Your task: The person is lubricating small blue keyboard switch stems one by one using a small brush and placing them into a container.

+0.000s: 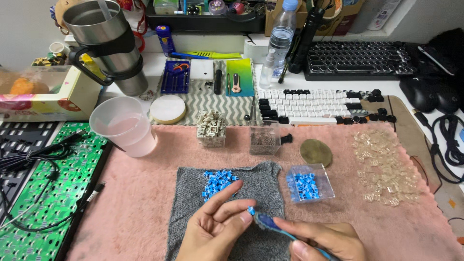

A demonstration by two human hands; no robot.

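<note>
My left hand point(212, 229) pinches a tiny blue switch stem point(251, 210) between thumb and forefinger, low over the grey cloth point(251, 181). My right hand point(321, 239) grips a blue-handled brush point(268, 223) whose tip meets the stem. A loose pile of blue stems point(218, 182) lies on the cloth just beyond my left hand. A clear box of more blue stems point(308, 183) sits to the right of the cloth.
A pink fluffy mat point(140, 203) covers the desk. On it stand two small clear boxes point(264, 137), a brass disc point(316, 152) and a spread of clear switch housings point(384, 166). A plastic cup point(126, 125), steel tumbler point(108, 43), green circuit board point(46, 193) and keycaps point(314, 104) surround it.
</note>
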